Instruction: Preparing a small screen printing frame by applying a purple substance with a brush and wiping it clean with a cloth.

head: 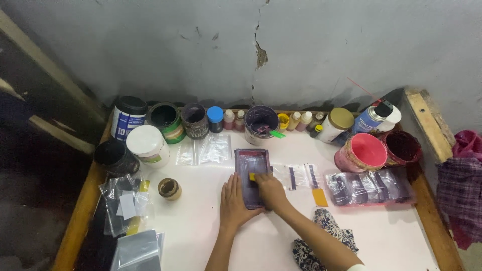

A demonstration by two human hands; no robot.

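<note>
A small purple-stained printing frame (pixel 252 165) lies flat on the white table (pixel 211 236). My left hand (pixel 235 201) presses flat on the table at the frame's left lower edge, fingers together. My right hand (pixel 269 190) rests on the frame's lower right and grips a small yellow scraper (pixel 252 176) against the purple screen. Just right of the frame lie small clear bags with purple stripes (pixel 300 175) and a yellow card (pixel 319 196).
Jars, tubs and small bottles (pixel 201 120) line the back wall, with a purple ink pot (pixel 261 123), a spray can (pixel 370 118) and pink tubs (pixel 362 152). Plastic bags lie at left (pixel 123 206) and right (pixel 369 186). A patterned rag (pixel 326 236) sits near my right arm.
</note>
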